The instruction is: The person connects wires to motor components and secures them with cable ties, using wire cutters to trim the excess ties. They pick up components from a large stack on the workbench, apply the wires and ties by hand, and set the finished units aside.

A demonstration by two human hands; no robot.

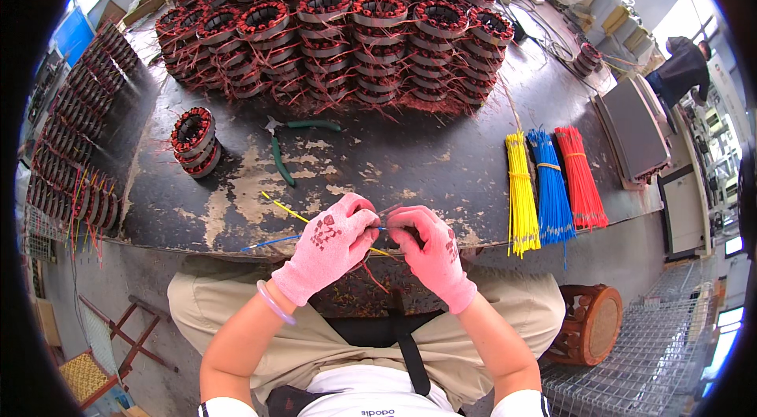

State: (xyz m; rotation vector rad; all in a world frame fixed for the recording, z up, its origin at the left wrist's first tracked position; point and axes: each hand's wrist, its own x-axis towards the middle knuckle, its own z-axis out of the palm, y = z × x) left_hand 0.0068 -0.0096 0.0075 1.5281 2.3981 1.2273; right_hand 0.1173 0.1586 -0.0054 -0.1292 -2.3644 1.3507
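Both my hands wear pink gloves and meet at the table's front edge. My left hand [325, 242] is closed on a blue wire [272, 243], whose tail sticks out to the left. A yellow wire [285, 208] also passes by that hand. My right hand [432, 247] pinches at the blue wire where a short bit shows between the fingertips. Thin reddish leads [374, 277] hang below the hands; what they join is mostly hidden. Green-handled pliers [285, 137] lie beyond my left hand, beside a short stack of wound stator cores [195, 141].
Stator cores with red windings [331, 46] stand in a big stack at the back. Bundles of yellow wires [520, 192], blue wires [552, 188] and red wires [579, 176] lie on the right. More cores [67, 149] line the left. A wooden stool [587, 324] stands by my right knee.
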